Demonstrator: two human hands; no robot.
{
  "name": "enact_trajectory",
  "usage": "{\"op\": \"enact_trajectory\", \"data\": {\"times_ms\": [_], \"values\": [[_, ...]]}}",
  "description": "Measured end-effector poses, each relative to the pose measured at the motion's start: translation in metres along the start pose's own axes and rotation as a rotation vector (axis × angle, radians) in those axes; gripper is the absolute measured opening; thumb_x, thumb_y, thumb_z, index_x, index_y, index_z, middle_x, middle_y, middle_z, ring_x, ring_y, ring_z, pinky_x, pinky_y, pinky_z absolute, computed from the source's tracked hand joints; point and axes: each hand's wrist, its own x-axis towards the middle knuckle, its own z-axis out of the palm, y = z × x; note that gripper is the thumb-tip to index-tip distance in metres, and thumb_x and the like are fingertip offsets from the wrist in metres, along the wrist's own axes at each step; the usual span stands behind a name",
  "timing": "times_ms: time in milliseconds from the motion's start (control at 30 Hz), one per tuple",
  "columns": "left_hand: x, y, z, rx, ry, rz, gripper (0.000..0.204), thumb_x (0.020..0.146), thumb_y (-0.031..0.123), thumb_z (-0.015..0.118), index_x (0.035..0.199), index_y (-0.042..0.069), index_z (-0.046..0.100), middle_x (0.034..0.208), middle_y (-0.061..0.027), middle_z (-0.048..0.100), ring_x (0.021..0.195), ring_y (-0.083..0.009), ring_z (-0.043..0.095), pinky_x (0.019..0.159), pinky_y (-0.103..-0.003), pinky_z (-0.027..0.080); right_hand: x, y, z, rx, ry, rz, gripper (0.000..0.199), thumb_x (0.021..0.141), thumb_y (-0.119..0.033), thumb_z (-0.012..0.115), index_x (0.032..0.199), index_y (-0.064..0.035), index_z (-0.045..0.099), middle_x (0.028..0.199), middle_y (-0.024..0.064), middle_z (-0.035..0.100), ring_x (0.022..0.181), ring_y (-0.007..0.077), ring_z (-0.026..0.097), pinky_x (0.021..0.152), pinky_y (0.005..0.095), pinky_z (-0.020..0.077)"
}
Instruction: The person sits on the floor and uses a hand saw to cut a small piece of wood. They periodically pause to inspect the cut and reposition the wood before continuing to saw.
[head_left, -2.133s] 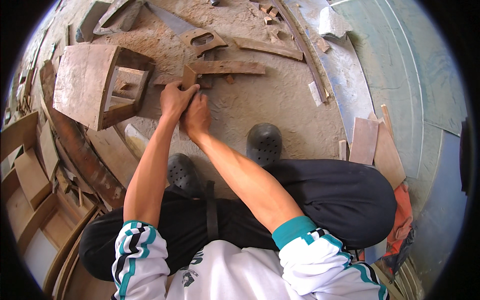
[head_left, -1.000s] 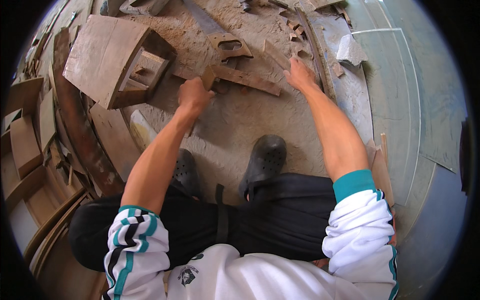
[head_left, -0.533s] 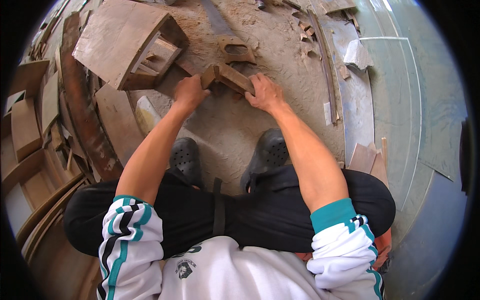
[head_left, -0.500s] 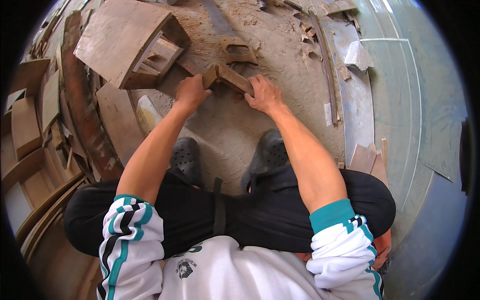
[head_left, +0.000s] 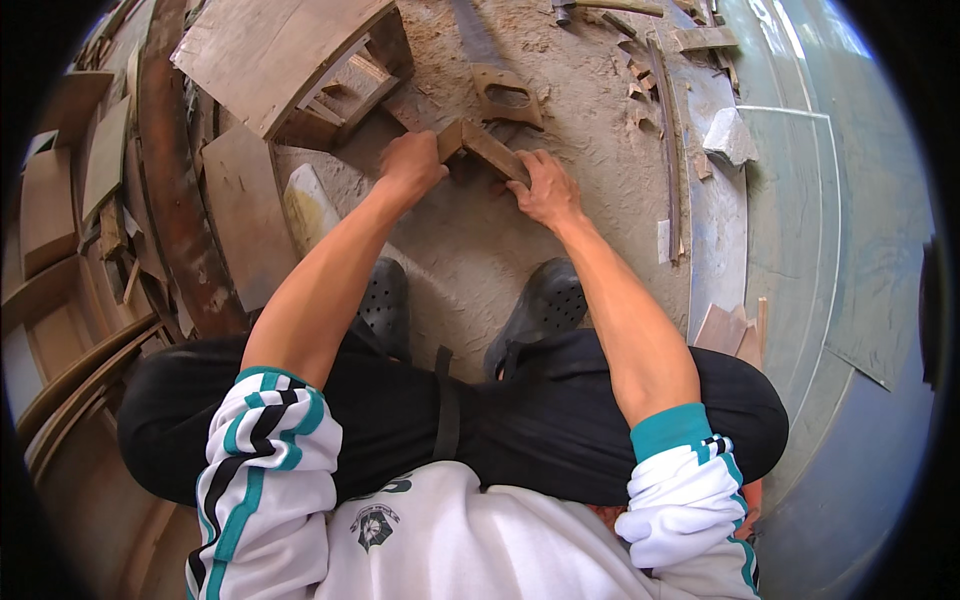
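Hands meet on an angled wooden piece (head_left: 480,148): left hand (head_left: 412,166) clamped on its left end, right hand (head_left: 545,188) gripping its right, over the sawdust-strewn floor (head_left: 600,170), handsaw (head_left: 495,75) just beyond.

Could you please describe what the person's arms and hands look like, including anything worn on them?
Both hands, left hand and right hand, are bare, without gloves, and the forearms are uncovered. White sleeves with black and teal stripes and teal cuffs are pushed up above the elbows.
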Motion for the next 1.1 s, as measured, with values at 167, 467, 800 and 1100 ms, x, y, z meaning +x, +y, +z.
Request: {"op": "enact_trajectory", "data": {"times_ms": [167,467,800,1100], "values": [[0.002,0.0,0.001,0.0,-0.015,0.014,0.039,0.075,0.023,0.083,0.105,0.0,0.071,0.102,-0.0249,0.072,0.1,-0.043,0.069,0.087,-0.051,0.055,-0.001,-0.001,0.001,0.012,0.009,-0.027,0.056,0.087,-0.025,0.073,0.138,-0.009,0.054,0.13,0.0108,0.057,0.121,0.0348,0.056,0.101,0.0478,0.0494],[0.009,-0.002,0.002,0.043,-0.056,0.038,0.042,0.078,0.025,0.08,0.109,0.001,0.065,0.106,-0.0244,0.07,0.103,-0.0436,0.067,0.089,-0.052,0.053,0.013,0.004,0.0,0.005,-0.061,-0.097,0.062,0.085,-0.017,0.069,0.143,-0.0116,0.048,0.131,0.0137,0.057,0.119,0.0386,0.057,0.099,0.0496,0.05],[0.011,-0.004,0.001,0.064,-0.052,0.086,0.044,0.079,0.028,0.08,0.11,0.0,0.066,0.107,-0.0243,0.071,0.104,-0.0423,0.068,0.09,-0.051,0.054,0.026,0.0,-0.009,0.007,-0.157,-0.104,0.07,0.08,-0.01,0.065,0.146,-0.0131,0.044,0.134,0.0175,0.057,0.124,0.04,0.056,0.103,0.0472,0.0482],[0.019,-0.009,0.0,0.041,-0.078,0.079,0.043,0.076,0.028,0.081,0.107,0.0,0.07,0.107,-0.0252,0.071,0.105,-0.0426,0.067,0.09,-0.05,0.054,0.026,-0.01,-0.013,0.012,-0.164,-0.058,0.07,0.077,-0.008,0.065,0.144,-0.0122,0.046,0.131,0.0172,0.06,0.12,0.0403,0.058,0.101,0.0467,0.0488]]}}
